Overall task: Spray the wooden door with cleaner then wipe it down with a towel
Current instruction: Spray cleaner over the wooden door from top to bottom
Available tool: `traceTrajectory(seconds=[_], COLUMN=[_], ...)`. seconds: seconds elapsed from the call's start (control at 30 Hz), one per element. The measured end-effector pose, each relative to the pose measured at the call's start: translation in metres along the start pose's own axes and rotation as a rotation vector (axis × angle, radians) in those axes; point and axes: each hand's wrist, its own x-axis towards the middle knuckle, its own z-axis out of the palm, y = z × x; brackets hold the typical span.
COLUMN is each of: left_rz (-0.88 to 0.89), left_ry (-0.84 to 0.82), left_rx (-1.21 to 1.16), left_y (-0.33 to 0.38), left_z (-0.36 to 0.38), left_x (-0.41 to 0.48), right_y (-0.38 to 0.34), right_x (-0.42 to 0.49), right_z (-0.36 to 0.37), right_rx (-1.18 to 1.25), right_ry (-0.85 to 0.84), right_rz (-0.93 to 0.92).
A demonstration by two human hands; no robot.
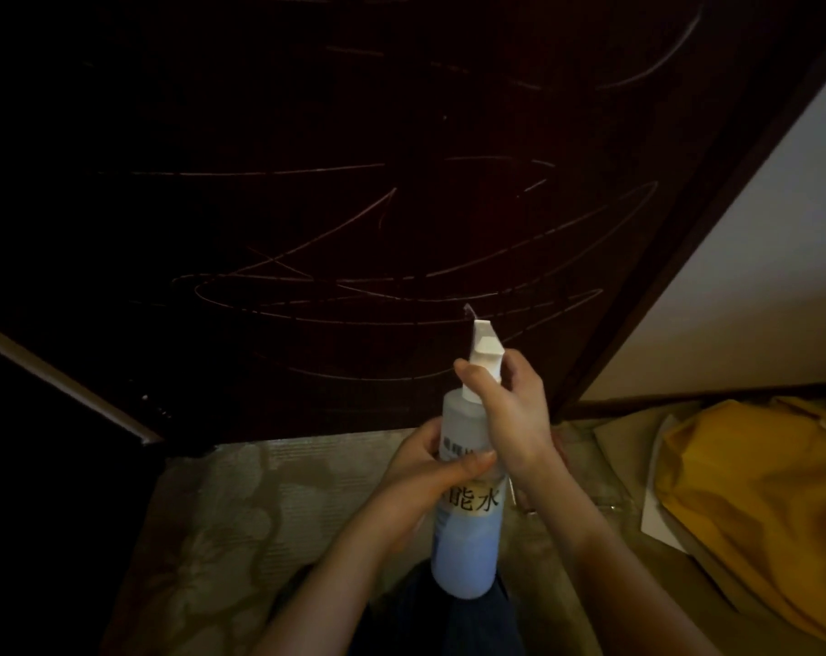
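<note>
The person holds the spray bottle (468, 527) upright in front of the wooden door (307, 205), the white nozzle (484, 338) aimed at its lower part. The left hand (420, 471) grips the bottle's body, and the right hand (510, 414) wraps the neck with its fingers (468, 371) curled round the sprayer head (the trigger side is hidden, so whether it is being squeezed cannot be told).

To spray well, the left hand should likely steady the bottle while the right squeezes in short bursts, moving across the pale scribbles (354, 295) so the cleaner spreads rather than runs.

The door is dark and dimly lit, its marks looping widely over the panel. Below lies a floral floor mat (222, 513). To the right stands a white wall (756, 253), and near it a yellow cloth (756, 490), probably the towel, lies crumpled on the floor.
</note>
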Motion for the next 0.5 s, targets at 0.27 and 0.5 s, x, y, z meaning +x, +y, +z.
traceTrajectory(seconds=[0.27, 0.5], left_rz=[-0.079, -0.101], left_ry=[-0.085, 0.026], left_rx=[-0.044, -0.142], left_y=[-0.008, -0.035], left_z=[0.042, 0.027], left_x=[0.021, 0.01], right_y=[0.018, 0.04], right_x=[0.01, 0.019], right_z=[-0.046, -0.016], right_rx=[-0.029, -0.151], right_ry=[0.046, -0.186], right_rz=[0.048, 0.209])
